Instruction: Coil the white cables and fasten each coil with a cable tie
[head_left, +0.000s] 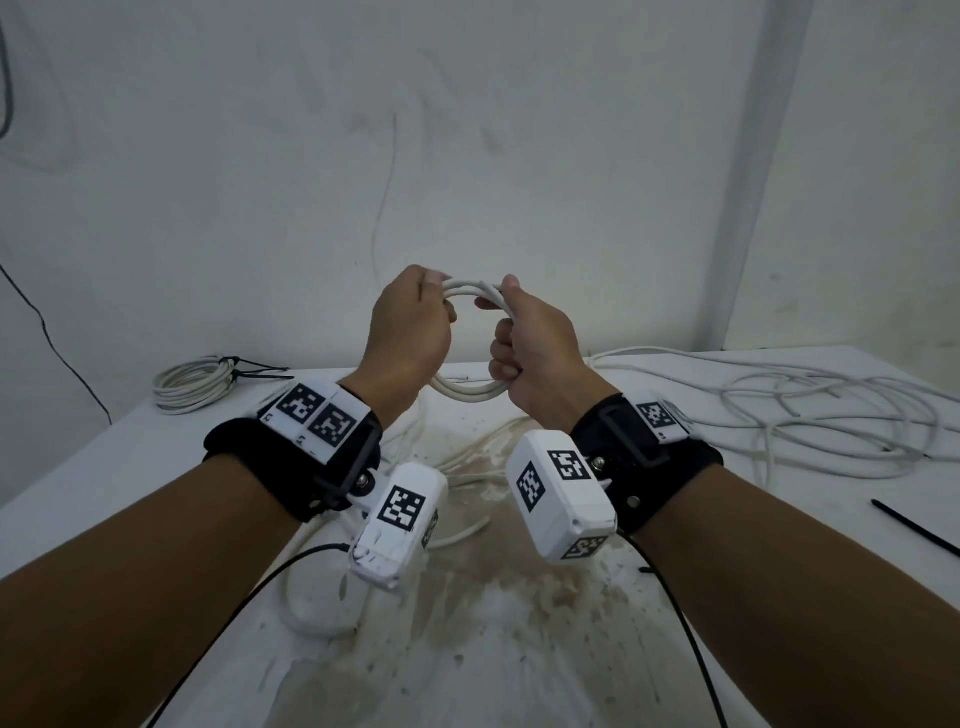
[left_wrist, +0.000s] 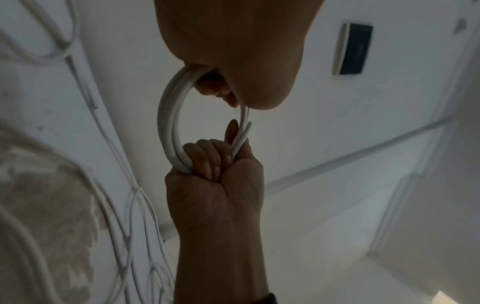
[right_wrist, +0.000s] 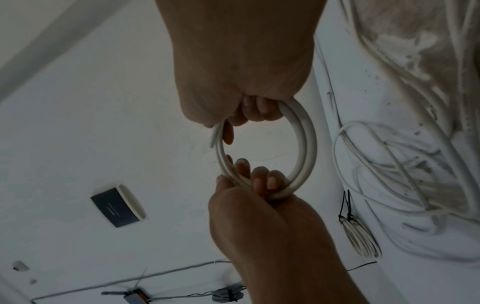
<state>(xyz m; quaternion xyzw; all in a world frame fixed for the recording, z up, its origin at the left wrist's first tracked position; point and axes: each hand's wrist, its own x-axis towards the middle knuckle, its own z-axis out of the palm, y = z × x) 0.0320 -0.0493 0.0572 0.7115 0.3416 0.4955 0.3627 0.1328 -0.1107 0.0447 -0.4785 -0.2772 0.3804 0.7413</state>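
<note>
Now we hold small white cable coil (head_left: 470, 297) above table (head_left: 571, 649): left hand (head_left: 410, 332) grip pinches 10 o'clock arc, right hand (head_left: 537, 348) fist wraps 3 o'clock. Coiling looks finished; next, fetch black cable tie (head_left: 914, 527), 4 o'clock.

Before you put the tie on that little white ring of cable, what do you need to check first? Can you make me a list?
1. Left hand grips the coil: ok.
2. Right hand grips its other side: ok.
3. Loops lie together in one ring: ok.
4. Cable end tucked in: not ok, it pokes out by the right hand's fingers.
5. Loose black cable tie within reach: ok, on the table to the right.
6. A hand free to pick it up: not ok, both are busy.
</note>
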